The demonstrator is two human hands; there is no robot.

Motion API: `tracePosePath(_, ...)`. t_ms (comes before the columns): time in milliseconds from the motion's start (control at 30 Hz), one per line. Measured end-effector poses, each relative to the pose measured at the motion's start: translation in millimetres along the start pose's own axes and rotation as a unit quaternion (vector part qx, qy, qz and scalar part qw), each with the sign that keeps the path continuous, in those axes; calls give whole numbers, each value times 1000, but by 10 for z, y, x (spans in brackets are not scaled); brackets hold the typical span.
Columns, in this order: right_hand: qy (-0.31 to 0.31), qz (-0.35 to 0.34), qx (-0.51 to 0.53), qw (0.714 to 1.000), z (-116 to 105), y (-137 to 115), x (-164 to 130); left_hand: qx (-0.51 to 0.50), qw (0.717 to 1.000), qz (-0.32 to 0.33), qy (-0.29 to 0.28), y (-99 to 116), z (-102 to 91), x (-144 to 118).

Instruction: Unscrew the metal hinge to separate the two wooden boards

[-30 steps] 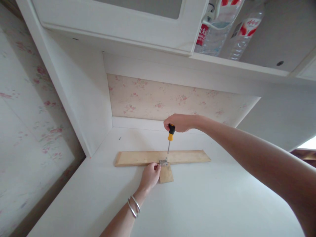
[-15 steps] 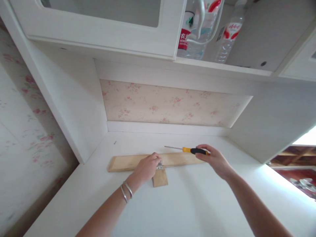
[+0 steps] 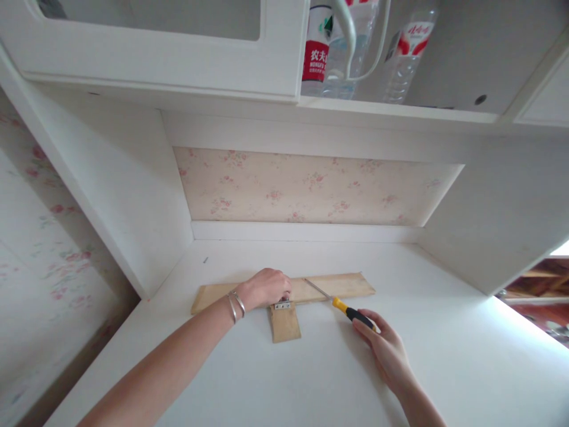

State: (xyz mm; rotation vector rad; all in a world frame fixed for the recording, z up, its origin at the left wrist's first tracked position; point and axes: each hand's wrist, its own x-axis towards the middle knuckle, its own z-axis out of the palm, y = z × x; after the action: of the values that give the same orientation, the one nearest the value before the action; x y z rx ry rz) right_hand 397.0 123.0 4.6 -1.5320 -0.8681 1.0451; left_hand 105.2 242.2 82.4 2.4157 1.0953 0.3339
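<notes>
A long wooden board [image 3: 347,286] lies across the white desk top [image 3: 311,379]. A small wooden block [image 3: 284,323] juts out from its near edge, joined by a small metal hinge [image 3: 281,305]. My left hand [image 3: 265,286], with two metal bangles on the wrist, rests on the board and touches the hinge. My right hand [image 3: 386,345] lies low on the desk and holds the black-and-yellow handle of a screwdriver [image 3: 344,307]. Its metal shaft lies slanted across the board, pointing up and left, away from the hinge.
The desk sits in a white alcove with floral wallpaper [image 3: 306,190] at the back. A white side panel [image 3: 128,196] stands at the left. Overhead is a cabinet door [image 3: 155,47] and a shelf with plastic water bottles [image 3: 351,47]. A tiny screw [image 3: 205,260] lies near the back left corner.
My right hand came away from the hinge, where it held the screwdriver upright, swung right and lowered it to lie flat across the board. My left hand shifted onto the board at the hinge.
</notes>
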Motion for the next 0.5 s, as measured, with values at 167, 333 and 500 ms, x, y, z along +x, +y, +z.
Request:
tracePosePath(167,-2,-11,-55,998,20,-4,-64,14,997,-44,64,4,-29,34)
tracePosePath(333,23,-27,-60,998,45,-93,-132,43,985,-90,143,-366,-130,-58)
tracePosePath(500,15,-18,-53,998,63,-114,-100,162,935,-266,168,-1092,-336,-389)
